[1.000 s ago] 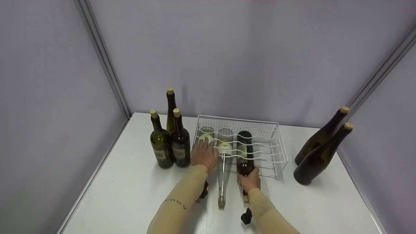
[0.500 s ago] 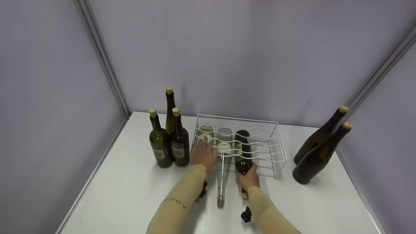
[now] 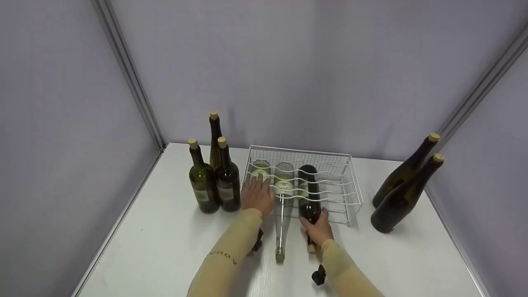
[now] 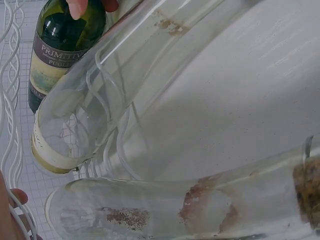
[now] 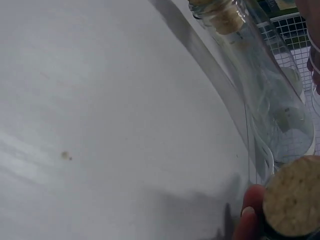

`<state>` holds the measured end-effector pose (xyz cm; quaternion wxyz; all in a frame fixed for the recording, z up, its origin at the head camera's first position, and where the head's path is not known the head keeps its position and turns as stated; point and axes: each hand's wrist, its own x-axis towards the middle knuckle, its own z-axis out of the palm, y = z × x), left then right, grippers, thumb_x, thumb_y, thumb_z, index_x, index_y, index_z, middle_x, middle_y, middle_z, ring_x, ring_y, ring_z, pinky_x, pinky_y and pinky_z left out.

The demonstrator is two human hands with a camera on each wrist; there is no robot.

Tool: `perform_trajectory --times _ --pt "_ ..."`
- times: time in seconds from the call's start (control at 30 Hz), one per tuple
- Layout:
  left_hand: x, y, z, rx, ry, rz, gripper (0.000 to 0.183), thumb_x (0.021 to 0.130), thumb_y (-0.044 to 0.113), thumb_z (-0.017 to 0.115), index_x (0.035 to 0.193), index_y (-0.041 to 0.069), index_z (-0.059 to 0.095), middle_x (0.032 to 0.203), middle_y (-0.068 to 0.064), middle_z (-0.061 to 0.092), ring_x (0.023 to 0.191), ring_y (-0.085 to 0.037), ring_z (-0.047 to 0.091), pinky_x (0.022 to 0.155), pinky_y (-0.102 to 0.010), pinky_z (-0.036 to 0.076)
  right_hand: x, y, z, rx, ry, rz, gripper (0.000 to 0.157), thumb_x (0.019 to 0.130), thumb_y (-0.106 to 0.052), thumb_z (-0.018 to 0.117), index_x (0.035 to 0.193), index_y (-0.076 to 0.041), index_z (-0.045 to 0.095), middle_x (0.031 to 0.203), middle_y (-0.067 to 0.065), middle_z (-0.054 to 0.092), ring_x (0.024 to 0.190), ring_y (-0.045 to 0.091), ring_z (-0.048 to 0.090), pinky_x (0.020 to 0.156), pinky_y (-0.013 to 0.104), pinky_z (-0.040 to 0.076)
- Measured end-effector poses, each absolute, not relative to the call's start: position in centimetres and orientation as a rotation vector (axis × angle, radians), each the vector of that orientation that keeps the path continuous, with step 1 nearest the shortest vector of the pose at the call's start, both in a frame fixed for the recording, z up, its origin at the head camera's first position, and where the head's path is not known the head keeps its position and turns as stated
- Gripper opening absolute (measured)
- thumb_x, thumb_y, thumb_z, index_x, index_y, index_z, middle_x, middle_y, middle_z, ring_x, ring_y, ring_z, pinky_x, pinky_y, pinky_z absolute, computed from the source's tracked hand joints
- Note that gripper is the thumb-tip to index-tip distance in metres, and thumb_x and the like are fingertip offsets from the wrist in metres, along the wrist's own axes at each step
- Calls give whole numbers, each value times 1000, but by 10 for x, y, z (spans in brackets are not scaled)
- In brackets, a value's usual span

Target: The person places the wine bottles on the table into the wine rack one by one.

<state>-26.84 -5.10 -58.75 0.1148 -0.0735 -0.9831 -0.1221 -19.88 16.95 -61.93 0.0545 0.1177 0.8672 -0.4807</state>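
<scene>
On a white wire rack [image 3: 355,179], my left hand [image 3: 258,198] grips the front left wires. Its fingers [image 4: 19,197] show around a wire in the left wrist view. My right hand [image 3: 319,229] holds a dark green wine bottle [image 3: 309,206] near its shoulder, thumb on one side and fingers on the other. That bottle lies in the rack, neck towards me; its cork [image 5: 295,200] fills a corner of the right wrist view. Left of it lies a clear bottle [image 3: 283,222]. Another clear bottle [image 4: 150,210] lies partly hidden under my left hand and arm.
Left of the rack stand three corked dark bottles [image 3: 202,185] close together. Two brown bottles [image 3: 398,206] stand to the right. The white table [image 3: 165,251] is enclosed by pale panels, with a back wall [image 3: 268,82] close behind the rack.
The dark green bottle slid slightly left, then stayed put. Most recently my right hand has shifted a little right, its fingers looser around the bottle. The left hand stays on the rack.
</scene>
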Motion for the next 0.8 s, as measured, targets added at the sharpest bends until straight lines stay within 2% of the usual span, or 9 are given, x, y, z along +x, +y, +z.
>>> perform_trajectory --times 0.07,0.17,0.3,0.4,0.53,0.8 --pt "-269 -52 -587 -216 -2872 -350 50 102 36 25 144 18 44 152 -9 35 140 -30 30 114 -47 16 -194 172 -619 353 2643 -1444 100 89 -49 63 150 2 2 142 36 34 130 48 36 106 55 30" --pt "-269 -52 -588 -226 -2879 -339 50 102 36 24 144 18 44 152 -10 35 140 -30 30 114 -47 15 -182 176 -619 351 2640 -1434 95 89 -57 59 147 3 14 130 33 48 122 44 47 100 54 38" --pt "-271 -53 -586 -230 -2887 -333 52 102 37 22 144 17 44 152 -10 35 140 -30 30 115 -47 15 -168 179 -621 304 2649 -1414 77 87 -58 61 128 3 41 106 20 63 93 28 63 80 43 49" --pt "-270 -53 -587 -218 -2880 -324 52 102 37 22 143 17 45 152 -9 35 139 -29 31 115 -46 16 -163 181 -625 249 2698 -1398 63 85 -56 64 112 -1 52 88 8 65 72 17 63 64 34 51" --pt "-270 -52 -588 -207 -2880 -305 52 102 38 21 144 18 44 153 -9 34 140 -28 31 115 -44 16 -163 179 -630 229 2761 -1407 51 84 -51 69 103 -5 56 77 3 64 62 13 61 56 29 51" --pt "-269 -51 -589 -211 -2875 -322 51 102 38 21 144 18 44 152 -8 35 140 -28 31 115 -45 15 -165 176 -631 207 2765 -1487 38 87 -40 71 98 -6 57 74 1 64 65 14 61 57 29 50"
